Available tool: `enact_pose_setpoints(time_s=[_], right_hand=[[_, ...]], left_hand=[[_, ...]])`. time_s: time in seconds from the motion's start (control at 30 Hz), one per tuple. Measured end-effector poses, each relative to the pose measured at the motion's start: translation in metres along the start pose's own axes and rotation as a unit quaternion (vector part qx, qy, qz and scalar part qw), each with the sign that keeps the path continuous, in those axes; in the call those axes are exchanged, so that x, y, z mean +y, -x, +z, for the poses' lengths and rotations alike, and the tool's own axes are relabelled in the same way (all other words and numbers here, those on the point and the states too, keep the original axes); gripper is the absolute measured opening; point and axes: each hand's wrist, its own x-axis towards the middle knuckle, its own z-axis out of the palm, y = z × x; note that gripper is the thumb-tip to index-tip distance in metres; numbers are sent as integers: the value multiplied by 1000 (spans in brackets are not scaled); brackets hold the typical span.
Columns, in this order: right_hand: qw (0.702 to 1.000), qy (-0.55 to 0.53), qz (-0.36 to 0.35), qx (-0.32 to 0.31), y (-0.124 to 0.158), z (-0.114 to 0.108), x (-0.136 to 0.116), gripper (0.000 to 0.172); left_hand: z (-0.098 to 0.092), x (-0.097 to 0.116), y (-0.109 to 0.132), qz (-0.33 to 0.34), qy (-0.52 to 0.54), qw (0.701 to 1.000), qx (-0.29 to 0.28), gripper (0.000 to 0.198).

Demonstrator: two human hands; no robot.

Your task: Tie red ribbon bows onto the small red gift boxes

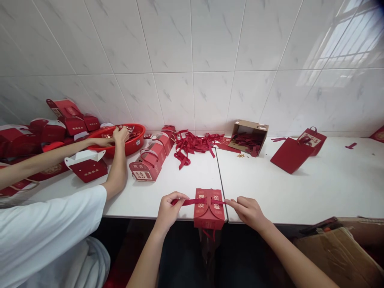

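The left hand (169, 208) was closed in a pinch on one end of a red ribbon (192, 202), and the right hand (247, 210) seemed to pinch the other end with its fingertips. The white table (315, 192) had much free surface at the right side. At the left side it was crowded with a row of closed boxes (150, 160) and a heap of loose ribbons (195, 144), and there another person's hand (120, 134) reached into a red basin (135, 144). The small red box (209, 210) stood at the near edge of the table and partly hung over it. The box was already folded shut. The ribbon lay stretched across its top, and I judged that it was not yet tied.
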Motion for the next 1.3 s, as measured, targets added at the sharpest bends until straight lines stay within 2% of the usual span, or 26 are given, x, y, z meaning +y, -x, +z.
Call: enact_pose_setpoints(time_s=[0.13, 0.33, 0.67, 0.8, 1.0, 1.07, 1.2, 1.3], right_hand=[[998, 15, -44, -33, -7, -13, 10, 37], [999, -7, -50, -13, -23, -22, 15, 34], [980, -182, 76, -17, -19, -26, 8, 32], [965, -234, 114, 14, -23, -28, 5, 32], [940, -262, 208, 64, -17, -22, 2, 22], [940, -262, 213, 51, -13, -19, 2, 24], [952, -251, 174, -12, -2, -15, 3, 31], [955, -249, 158, -31, 6, -12, 3, 36]], left_hand=[[-5, 11, -2, -3, 3, 1000, 15, 10], [-6, 17, -5, -2, 10, 1000, 18, 8], [-2, 11, -4, -9, 9, 1000, 28, 15], [1, 8, -3, -15, 17, 1000, 22, 16], [3, -2, -3, -30, 17, 999, 15, 17], [4, -5, -2, -34, 23, 999, 13, 18], [4, -8, -1, -36, 33, 999, 15, 19], [5, -9, -1, -37, 36, 999, 13, 21]])
